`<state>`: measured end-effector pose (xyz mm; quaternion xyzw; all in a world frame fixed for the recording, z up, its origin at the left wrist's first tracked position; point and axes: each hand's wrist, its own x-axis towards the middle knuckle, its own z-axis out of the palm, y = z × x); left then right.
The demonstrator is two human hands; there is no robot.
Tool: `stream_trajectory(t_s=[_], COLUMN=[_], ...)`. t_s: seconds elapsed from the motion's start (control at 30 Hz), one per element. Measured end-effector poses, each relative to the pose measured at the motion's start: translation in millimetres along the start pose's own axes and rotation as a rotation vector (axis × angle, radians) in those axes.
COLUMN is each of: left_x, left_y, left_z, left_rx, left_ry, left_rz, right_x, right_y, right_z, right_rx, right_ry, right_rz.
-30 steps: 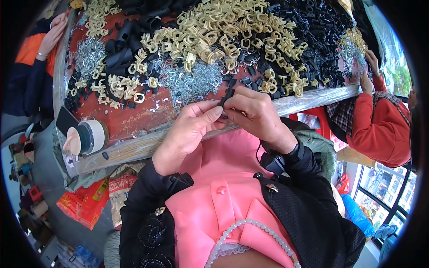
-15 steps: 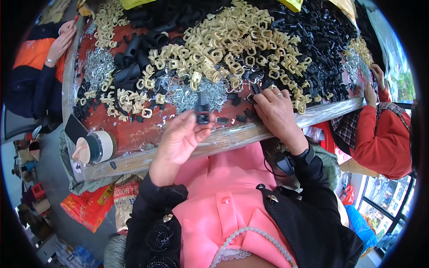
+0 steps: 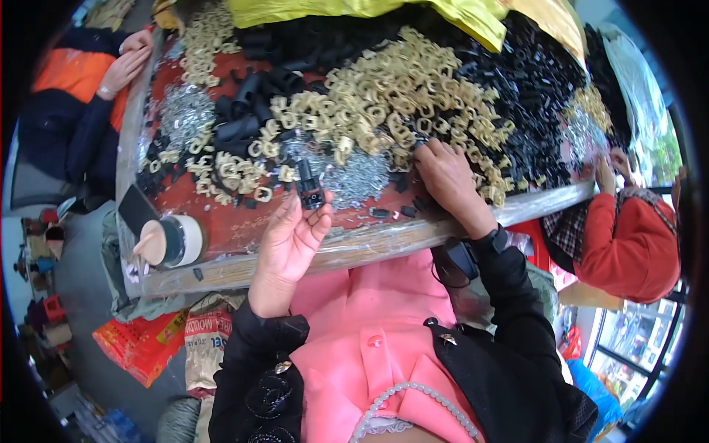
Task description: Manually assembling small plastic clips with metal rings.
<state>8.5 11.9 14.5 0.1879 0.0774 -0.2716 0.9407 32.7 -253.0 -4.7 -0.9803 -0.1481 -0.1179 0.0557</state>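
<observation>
A small black plastic part (image 3: 310, 190) stands upright between the thumb and fingers of my left hand (image 3: 289, 240), above the table's near edge. My right hand (image 3: 454, 184) reaches down at the near side of the heap of cream plastic rings (image 3: 399, 81). Its fingers are bent together, and their tips are hidden among the parts, so what they pinch cannot be made out. Between the two hands lies a pile of small silver metal pieces (image 3: 354, 181). A few loose black pieces (image 3: 380, 213) rest on the red tabletop (image 3: 244, 229) near the edge.
Large black tubes (image 3: 244, 111) and a heap of small black parts (image 3: 532, 96) cover the far table. A round tub (image 3: 181, 240) stands at the near left corner. A wooden rail (image 3: 369, 249) edges the table. Co-workers' hands (image 3: 122, 74) are at left and right.
My left hand has shifted left in view with the black part. My right hand has moved slightly up toward the cream rings; the black piece seen at its fingertips is no longer visible.
</observation>
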Motion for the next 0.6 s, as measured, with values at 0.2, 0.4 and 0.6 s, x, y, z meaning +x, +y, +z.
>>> stream_trajectory(t_s=[0.2,0.4,0.6], left_x=[1,1,19], left_y=[11,32,64], left_z=[-9,-1,1], left_rx=[-0.055,0.017,-0.005], left_ry=[-0.037,0.033,-0.022], left_rz=[0.087,0.226,0.406], right_x=[2,4,2], right_y=[7,6,13], right_z=[13,-7,9], right_rx=[0.051,0.283,0.195], right_ry=[-0.003,-0.023,-0.134], right_rz=[0.011,-0.075,-0.042])
